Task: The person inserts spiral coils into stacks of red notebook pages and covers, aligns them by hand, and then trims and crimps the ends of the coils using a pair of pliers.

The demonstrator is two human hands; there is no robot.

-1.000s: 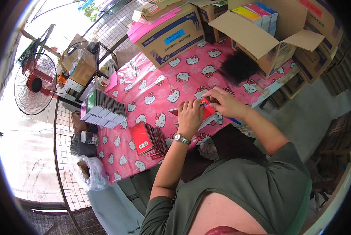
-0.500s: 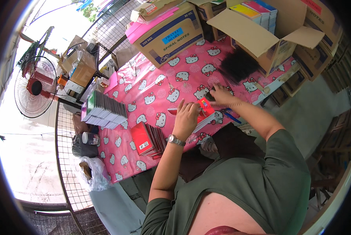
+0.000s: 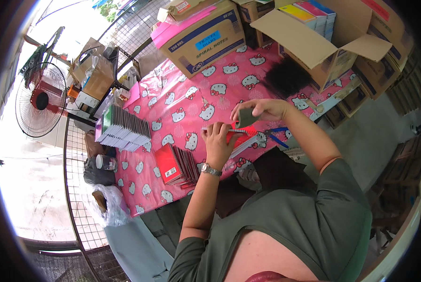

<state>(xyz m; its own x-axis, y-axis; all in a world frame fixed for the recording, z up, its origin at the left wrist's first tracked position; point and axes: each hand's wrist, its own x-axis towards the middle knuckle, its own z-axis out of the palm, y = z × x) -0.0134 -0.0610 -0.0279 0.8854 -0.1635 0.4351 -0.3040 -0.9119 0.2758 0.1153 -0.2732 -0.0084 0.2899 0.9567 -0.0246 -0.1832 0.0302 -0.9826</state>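
Note:
A red-covered notebook [image 3: 241, 146] lies near the front edge of the table, partly under my left hand [image 3: 218, 141]. The fingers of that hand are bent over its upper edge, gripping it. Above the notebook, my right hand [image 3: 263, 110] pinches a small dark green flat piece [image 3: 245, 118], which looks like a pad or folded cloth. This piece is over the notebook's bound edge; whether it touches is unclear. Blue-handled pliers [image 3: 278, 140] lie just right of the notebook. A stack of red spiral notebooks [image 3: 169, 164] rests left of my left forearm.
A row of spiral notebooks [image 3: 124, 130] stands at the table's left. Behind are a closed carton [image 3: 206, 44] and an open carton [image 3: 297, 44] holding colourful notebooks. A pile of black coils [image 3: 288, 79] lies before the open carton. A fan [image 3: 42, 100] stands left.
My right hand has lifted, bringing the dark green piece up into clear view. The long coil that stretched right beneath it no longer shows there. My left hand stays on the notebook, slightly left.

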